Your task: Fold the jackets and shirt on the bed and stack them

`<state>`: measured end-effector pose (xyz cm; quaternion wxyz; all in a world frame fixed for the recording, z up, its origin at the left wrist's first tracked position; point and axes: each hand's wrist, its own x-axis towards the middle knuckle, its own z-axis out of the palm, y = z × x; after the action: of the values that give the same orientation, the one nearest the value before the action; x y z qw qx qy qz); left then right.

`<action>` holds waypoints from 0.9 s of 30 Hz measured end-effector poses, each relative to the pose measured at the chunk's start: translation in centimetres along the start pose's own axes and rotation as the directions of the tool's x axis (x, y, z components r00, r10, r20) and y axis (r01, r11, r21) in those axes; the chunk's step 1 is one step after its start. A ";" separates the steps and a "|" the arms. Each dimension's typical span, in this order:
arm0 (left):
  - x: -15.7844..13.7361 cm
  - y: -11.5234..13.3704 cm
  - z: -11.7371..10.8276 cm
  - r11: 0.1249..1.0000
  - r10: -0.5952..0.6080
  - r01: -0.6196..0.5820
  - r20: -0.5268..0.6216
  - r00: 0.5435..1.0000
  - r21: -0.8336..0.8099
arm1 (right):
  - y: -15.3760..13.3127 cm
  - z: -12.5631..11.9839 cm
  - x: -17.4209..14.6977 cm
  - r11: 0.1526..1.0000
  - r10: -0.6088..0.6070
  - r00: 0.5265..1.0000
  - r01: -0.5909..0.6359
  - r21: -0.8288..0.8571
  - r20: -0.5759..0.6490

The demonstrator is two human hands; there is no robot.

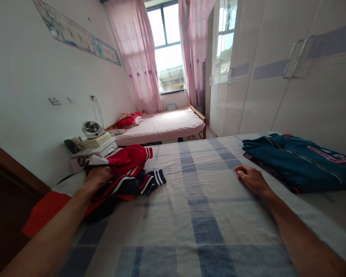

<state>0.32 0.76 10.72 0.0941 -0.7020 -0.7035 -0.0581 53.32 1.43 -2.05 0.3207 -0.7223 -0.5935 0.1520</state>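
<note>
My left hand (100,176) grips the clothing (127,184) bunched along the near bed's (167,221) left side. It's rumpled, bright red with pale and dark navy parts; one red cuff and one navy cuff, both white-striped, point toward the bed's middle. My right hand (250,179) is over the bed's right half, loosely curled; I can't tell if it's fully closed. A teal top (302,157) lies on the bed's right side.

Passage runs over the blue-and-white bedsheet (173,225), between the red-and-navy garment (127,182) (left) and the teal zip-up jacket (294,161) (right). The right hand (249,177) occupies the right margin. Beyond the jacket, the white wardrobe (305,92) limits reach.
</note>
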 end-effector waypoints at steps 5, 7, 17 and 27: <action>0.1 -0.9 -0.8 0.984 -0.068 0.049 0.104 0.992 0.170 | 0.1 0.2 0.1 1.000 0.007 1.000 -0.007 -0.006 0.009; -0.7 -0.4 -1.6 0.964 -0.089 0.068 0.071 0.993 0.258 | 0.1 0.2 0.1 1.000 0.003 1.000 -0.003 -0.012 0.011; -4.2 8.6 7.7 0.810 0.586 -0.563 -0.197 0.786 0.162 | -0.3 0.8 -0.5 1.000 -0.011 0.999 0.010 -0.023 -0.039; -2.6 6.0 8.9 0.847 0.522 -0.522 0.026 0.852 0.103 | -0.1 1.1 -0.5 0.999 -0.024 0.998 0.021 -0.047 -0.057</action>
<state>5.85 0.20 1.23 0.1444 -0.8606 -0.4883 0.0062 52.47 1.29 -2.87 0.3223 -0.7268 -0.5957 0.1138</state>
